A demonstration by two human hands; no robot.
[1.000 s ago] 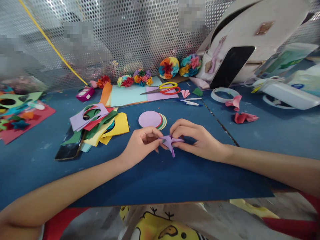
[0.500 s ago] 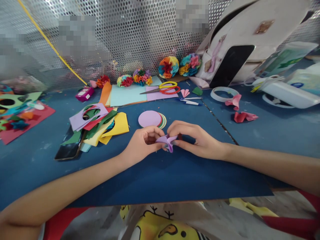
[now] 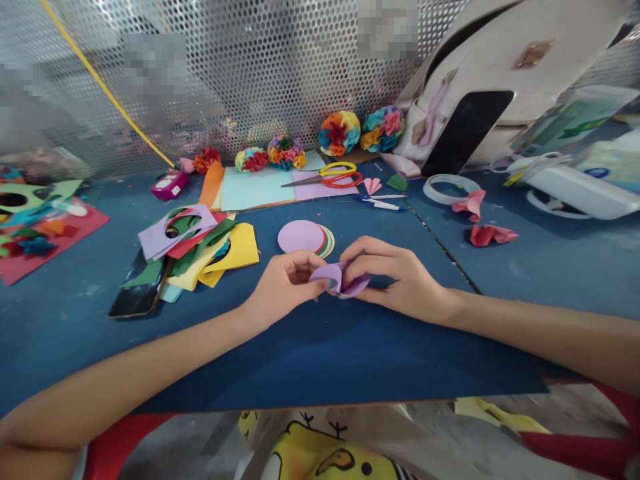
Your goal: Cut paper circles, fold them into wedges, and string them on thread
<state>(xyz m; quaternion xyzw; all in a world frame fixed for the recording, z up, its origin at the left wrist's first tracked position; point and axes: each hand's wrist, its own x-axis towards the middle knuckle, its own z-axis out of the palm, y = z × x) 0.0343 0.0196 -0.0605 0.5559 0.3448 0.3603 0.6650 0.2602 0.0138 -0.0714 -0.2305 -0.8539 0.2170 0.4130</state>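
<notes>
A folded lilac paper piece [image 3: 341, 278] is pinched between both hands just above the blue table [image 3: 310, 347]. My left hand [image 3: 281, 288] grips its left side with thumb and fingers closed. My right hand [image 3: 395, 277] holds the right side, fingers curled over the paper. Right behind them lies a stack of paper circles [image 3: 306, 238] with a lilac one on top.
A pile of cut coloured sheets [image 3: 195, 247] covers a dark phone [image 3: 136, 293] at the left. Scissors [image 3: 335, 177], paper flowers [image 3: 340, 133], a tape roll [image 3: 447, 189], crumpled pink paper [image 3: 487, 233] and a white bag [image 3: 490, 87] stand behind. A perforated metal wall closes the back.
The lilac paper has opened from a narrow downward-pointing fold into a wider, rounder shape between the fingers. Both hands stayed in nearly the same place.
</notes>
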